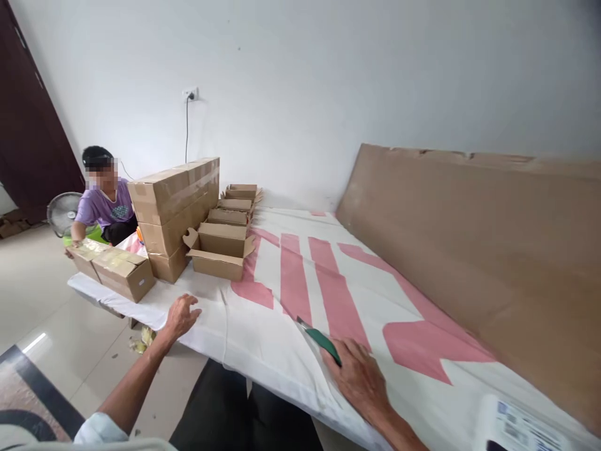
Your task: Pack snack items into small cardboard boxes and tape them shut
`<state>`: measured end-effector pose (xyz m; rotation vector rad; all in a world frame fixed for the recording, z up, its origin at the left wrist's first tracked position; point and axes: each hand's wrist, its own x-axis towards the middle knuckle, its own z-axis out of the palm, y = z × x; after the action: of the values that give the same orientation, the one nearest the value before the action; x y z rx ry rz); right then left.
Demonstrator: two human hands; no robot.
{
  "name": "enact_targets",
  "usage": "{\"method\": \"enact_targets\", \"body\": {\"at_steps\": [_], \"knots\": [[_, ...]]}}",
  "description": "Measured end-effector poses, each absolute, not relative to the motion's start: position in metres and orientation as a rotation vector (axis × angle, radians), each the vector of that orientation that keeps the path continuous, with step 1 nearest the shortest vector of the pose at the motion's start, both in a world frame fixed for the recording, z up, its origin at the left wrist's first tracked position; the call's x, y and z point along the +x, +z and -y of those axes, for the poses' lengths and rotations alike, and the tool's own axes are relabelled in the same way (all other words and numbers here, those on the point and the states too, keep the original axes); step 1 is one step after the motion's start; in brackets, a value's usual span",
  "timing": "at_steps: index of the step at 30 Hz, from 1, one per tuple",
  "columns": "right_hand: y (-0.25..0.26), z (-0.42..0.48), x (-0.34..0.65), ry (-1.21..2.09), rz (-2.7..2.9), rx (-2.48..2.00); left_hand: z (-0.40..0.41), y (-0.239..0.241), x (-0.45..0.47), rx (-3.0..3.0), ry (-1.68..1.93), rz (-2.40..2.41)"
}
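My right hand (359, 376) rests low over the cloth-covered table, its fingers round a green utility knife (323, 344). The knife's metal tip points away and to the left. My left hand (182, 316) is above the table's near edge, fingers apart and slightly bent, with nothing in it. Beyond it stands an open cardboard box (217, 266) with its flaps up. Closed, taped cardboard boxes (162, 241) are stacked to the left of that one.
More open boxes (230, 216) line up behind the first. A large cardboard sheet (474, 263) leans along the wall at right. A white labelled item (516, 426) lies at the lower right. At far left a person (106, 207) touches a taped box (124, 272), near a fan (63, 213).
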<state>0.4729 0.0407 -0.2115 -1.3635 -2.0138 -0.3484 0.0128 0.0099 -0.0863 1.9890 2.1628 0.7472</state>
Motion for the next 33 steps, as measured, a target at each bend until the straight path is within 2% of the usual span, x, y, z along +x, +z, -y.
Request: {"method": "enact_targets", "body": {"at_steps": [10,15,19,27,30,33], "knots": [[-0.210,-0.040,0.473,-0.365,2.027,-1.383,0.053,-0.013,-0.091,2.165,1.095,-2.578],[-0.207,-0.039,0.472,-0.321,2.023,-1.402,0.037,-0.002,-0.119,1.932,0.805,-2.714],[-0.207,-0.039,0.471,-0.341,2.017,-1.410,0.027,-0.013,-0.113,1.914,0.750,-2.675],[-0.204,-0.038,0.470,-0.372,2.024,-1.381,0.028,-0.022,-0.066,2.143,1.080,-2.308],[-0.201,-0.036,0.467,-0.338,2.022,-1.415,0.015,-0.018,-0.058,1.916,1.291,-2.167],[-0.200,-0.036,0.465,-0.311,2.005,-1.439,0.001,-0.014,-0.057,1.710,1.273,-2.039]]}}
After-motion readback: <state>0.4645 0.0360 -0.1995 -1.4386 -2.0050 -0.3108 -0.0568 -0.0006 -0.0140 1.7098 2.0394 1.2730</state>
